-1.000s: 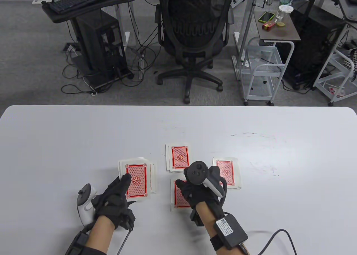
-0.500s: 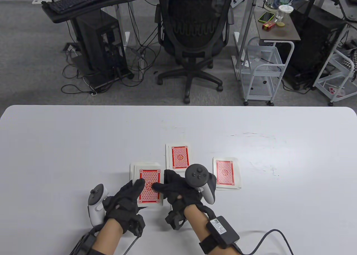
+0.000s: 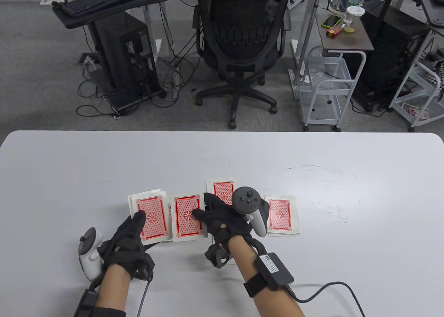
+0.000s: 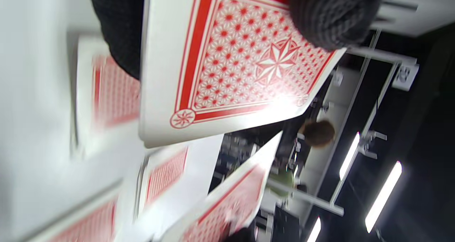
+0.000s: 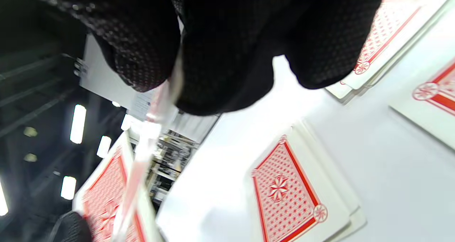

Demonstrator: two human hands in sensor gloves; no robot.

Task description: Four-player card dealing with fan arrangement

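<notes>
Dealing is in hand. The left hand (image 3: 126, 239), lower left of the table view, grips the deck (image 3: 150, 219) with its thumb across the top card; the left wrist view shows a finger pressed on that card's back. The right hand (image 3: 222, 221), at bottom centre, pinches a single card (image 3: 187, 217) between thumb and fingers, just right of the deck and seemingly lifted off the table (image 3: 69, 164). The right wrist view shows the card edge-on between the fingertips (image 5: 149, 57).

Two dealt piles show: one (image 3: 220, 189) above the right hand, partly hidden by it, and one (image 3: 282, 215) to its right. Any pile under the right hand is hidden.

The next move probably calls for carrying this card to the pile due next and laying it flat, slightly offset so the pile fans, without disturbing the neighbouring piles.
</notes>
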